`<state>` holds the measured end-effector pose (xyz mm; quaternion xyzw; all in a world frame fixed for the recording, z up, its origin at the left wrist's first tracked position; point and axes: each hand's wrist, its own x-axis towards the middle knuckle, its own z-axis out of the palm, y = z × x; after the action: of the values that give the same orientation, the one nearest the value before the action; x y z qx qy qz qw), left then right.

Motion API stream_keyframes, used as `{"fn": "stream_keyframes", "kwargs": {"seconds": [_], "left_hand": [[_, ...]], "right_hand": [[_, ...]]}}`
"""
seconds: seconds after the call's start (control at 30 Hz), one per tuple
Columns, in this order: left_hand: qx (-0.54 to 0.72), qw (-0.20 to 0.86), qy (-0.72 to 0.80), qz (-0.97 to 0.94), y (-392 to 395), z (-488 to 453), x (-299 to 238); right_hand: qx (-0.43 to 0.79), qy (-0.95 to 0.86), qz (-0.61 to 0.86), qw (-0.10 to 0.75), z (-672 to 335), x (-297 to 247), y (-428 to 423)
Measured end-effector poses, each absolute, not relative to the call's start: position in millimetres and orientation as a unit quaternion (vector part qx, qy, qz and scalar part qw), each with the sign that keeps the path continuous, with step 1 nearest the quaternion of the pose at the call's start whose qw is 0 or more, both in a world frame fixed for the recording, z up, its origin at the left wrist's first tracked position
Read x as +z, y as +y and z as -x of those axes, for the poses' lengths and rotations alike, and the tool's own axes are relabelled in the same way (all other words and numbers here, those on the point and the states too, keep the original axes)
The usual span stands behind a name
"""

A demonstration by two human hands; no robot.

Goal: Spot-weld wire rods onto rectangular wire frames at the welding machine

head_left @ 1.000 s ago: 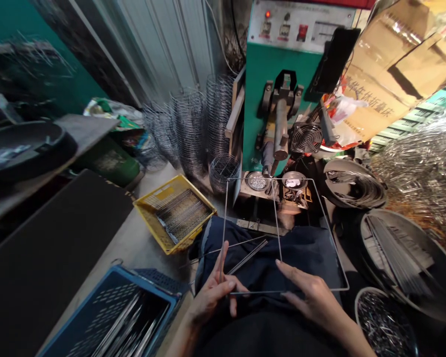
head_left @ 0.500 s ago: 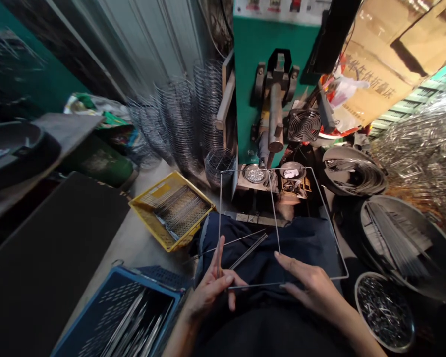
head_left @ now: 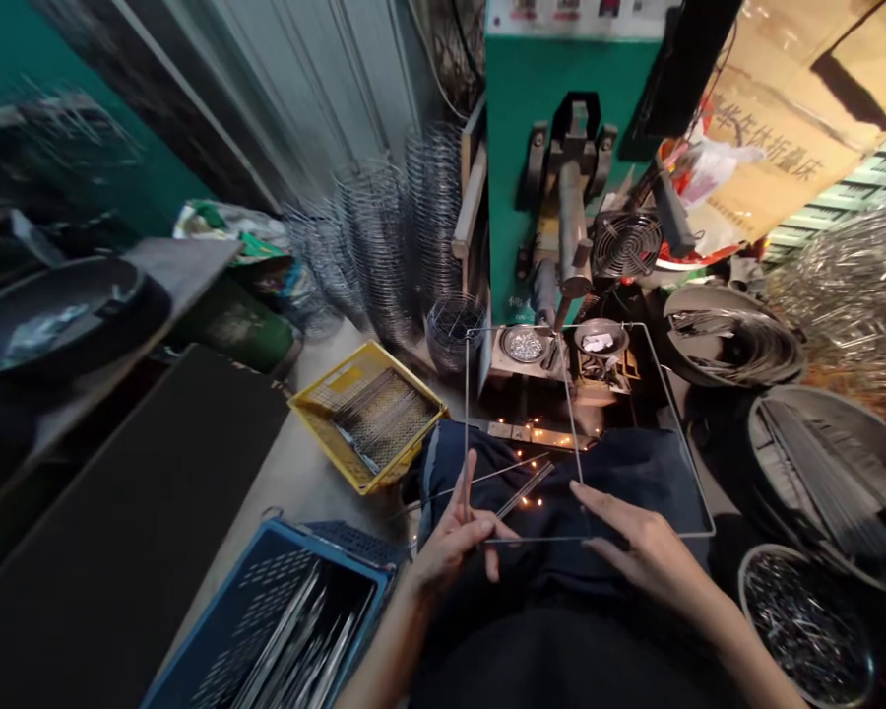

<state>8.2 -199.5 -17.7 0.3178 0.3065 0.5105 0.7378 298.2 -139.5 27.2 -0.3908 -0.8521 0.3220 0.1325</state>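
Observation:
A thin rectangular wire frame [head_left: 675, 428] with one cross wire lies over my lap, its far edge up at the green welding machine [head_left: 561, 187]. My left hand [head_left: 454, 537] pinches the frame's near left corner between thumb and fingers. My right hand [head_left: 642, 556] grips the frame's near edge, its fingers stretched along the wire. Small orange sparks [head_left: 536, 463] fall under the far edge onto the dark cloth on my lap. A few loose straight rods [head_left: 521, 490] rest on the cloth between my hands.
A yellow crate [head_left: 369, 414] with wire pieces sits at the left, a blue crate [head_left: 295, 620] of rods near me. Stacks of round wire baskets [head_left: 391, 246] stand by the machine. Round tubs [head_left: 819, 463] of rods and small parts [head_left: 804, 620] are on the right.
The frame's far edge has gone up against the machine's electrode, and sparks now fall beneath it. Both hands kept their hold on the near edge.

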Motion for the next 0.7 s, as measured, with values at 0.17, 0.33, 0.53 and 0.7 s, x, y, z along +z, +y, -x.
{"fn": "stream_keyframes", "kwargs": {"seconds": [0.17, 0.33, 0.53, 0.7], "left_hand": [[0.518, 0.722, 0.306, -0.342, -127.0, 7.5, -13.8], [0.537, 0.709, 0.312, -0.333, -29.4, 22.6, -2.3], [0.554, 0.701, 0.301, -0.334, 41.8, 42.1, 4.1], [0.564, 0.686, 0.313, -0.336, 59.6, 49.7, 2.9]], "right_hand": [[0.283, -0.862, 0.386, 0.166, -279.6, 32.2, -66.2], [0.244, -0.859, 0.406, 0.194, -263.6, 38.0, 35.2], [0.138, -0.873, 0.419, 0.205, -264.8, 49.5, 109.2], [0.114, -0.874, 0.416, 0.222, -267.1, 53.4, 127.9]]}}
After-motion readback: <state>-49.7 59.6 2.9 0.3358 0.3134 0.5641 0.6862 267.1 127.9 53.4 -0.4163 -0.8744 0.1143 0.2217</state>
